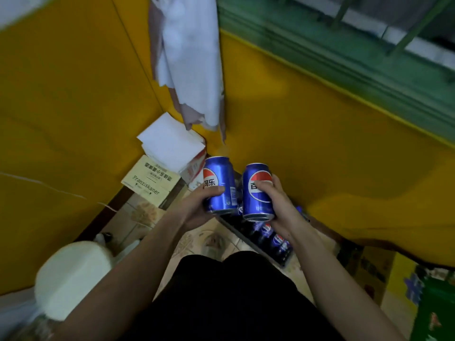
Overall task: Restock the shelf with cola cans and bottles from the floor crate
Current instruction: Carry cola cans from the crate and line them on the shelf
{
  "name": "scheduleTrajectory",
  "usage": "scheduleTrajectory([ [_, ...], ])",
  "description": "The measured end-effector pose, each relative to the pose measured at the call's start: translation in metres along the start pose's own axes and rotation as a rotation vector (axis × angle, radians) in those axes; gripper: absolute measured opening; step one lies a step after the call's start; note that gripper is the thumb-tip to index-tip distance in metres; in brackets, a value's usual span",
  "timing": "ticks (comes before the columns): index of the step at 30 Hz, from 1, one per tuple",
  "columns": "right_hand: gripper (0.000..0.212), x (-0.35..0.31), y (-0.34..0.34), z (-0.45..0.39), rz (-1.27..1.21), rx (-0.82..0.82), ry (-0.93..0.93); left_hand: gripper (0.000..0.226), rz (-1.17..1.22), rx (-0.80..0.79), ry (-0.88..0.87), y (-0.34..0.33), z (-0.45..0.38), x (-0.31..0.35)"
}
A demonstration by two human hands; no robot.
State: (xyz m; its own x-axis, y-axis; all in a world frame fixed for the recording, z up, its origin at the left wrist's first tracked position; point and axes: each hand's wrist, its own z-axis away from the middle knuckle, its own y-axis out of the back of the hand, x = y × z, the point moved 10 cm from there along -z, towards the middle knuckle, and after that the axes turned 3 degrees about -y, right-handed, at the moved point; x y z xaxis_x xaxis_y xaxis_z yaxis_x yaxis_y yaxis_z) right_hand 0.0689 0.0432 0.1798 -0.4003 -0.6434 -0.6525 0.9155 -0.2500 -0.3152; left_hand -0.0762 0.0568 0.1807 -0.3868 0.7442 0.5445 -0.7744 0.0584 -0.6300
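Blue cola cans are shown gripped upright, one in the left hand and one in the right hand, above the floor crate, where further stock remains; no shelf is visible.

Franziskaner cardboard box against yellow wall, white paper stack on top, tiled floor

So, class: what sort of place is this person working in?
Probably a small shop's storage corner: a floor crate of cola stock, stacked cardboard boxes, and a blue can in the left hand and the right hand.
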Motion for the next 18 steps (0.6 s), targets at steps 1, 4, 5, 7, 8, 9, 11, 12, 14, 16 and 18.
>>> scheduleTrajectory([
  [1, 0.059, -0.006, -0.007, 0.004, 0.044, -0.026, 0.023, 0.068, -0.025, 0.023, -0.039, -0.003, 0.005, 0.003],
  [4, 0.076, -0.019, -0.022, 0.023, 0.126, -0.113, 0.075, 0.043, -0.034, 0.116, -0.123, -0.01, 0.025, 0.006],
  [5, 0.078, -0.023, -0.026, 0.031, 0.165, -0.144, 0.097, 0.047, -0.002, 0.141, -0.135, -0.013, 0.034, 0.004],
  [7, 0.076, -0.026, -0.029, 0.047, 0.239, -0.202, 0.126, 0.062, 0.073, 0.16, -0.171, -0.019, 0.049, -0.001],
  [8, 0.072, -0.026, -0.029, 0.053, 0.267, -0.225, 0.136, 0.066, 0.1, 0.158, -0.196, -0.023, 0.057, -0.003],
  [9, 0.068, -0.027, -0.029, 0.059, 0.289, -0.247, 0.144, 0.067, 0.114, 0.165, -0.226, -0.026, 0.066, -0.006],
  [11, 0.058, -0.026, -0.032, 0.07, 0.318, -0.281, 0.153, 0.063, 0.112, 0.163, -0.285, -0.032, 0.082, -0.014],
  [12, 0.053, -0.024, -0.035, 0.075, 0.319, -0.293, 0.145, 0.06, 0.118, 0.167, -0.312, -0.034, 0.092, -0.02],
  [14, 0.043, -0.017, -0.041, 0.083, 0.276, -0.326, 0.109, 0.059, 0.156, 0.189, -0.36, -0.031, 0.112, -0.033],
  [16, 0.04, -0.004, -0.055, 0.093, 0.273, -0.394, 0.078, 0.062, 0.174, 0.211, -0.412, -0.029, 0.137, -0.045],
  [18, 0.035, 0.01, -0.073, 0.107, 0.337, -0.472, 0.074, 0.064, 0.177, 0.256, -0.464, -0.024, 0.167, -0.054],
])
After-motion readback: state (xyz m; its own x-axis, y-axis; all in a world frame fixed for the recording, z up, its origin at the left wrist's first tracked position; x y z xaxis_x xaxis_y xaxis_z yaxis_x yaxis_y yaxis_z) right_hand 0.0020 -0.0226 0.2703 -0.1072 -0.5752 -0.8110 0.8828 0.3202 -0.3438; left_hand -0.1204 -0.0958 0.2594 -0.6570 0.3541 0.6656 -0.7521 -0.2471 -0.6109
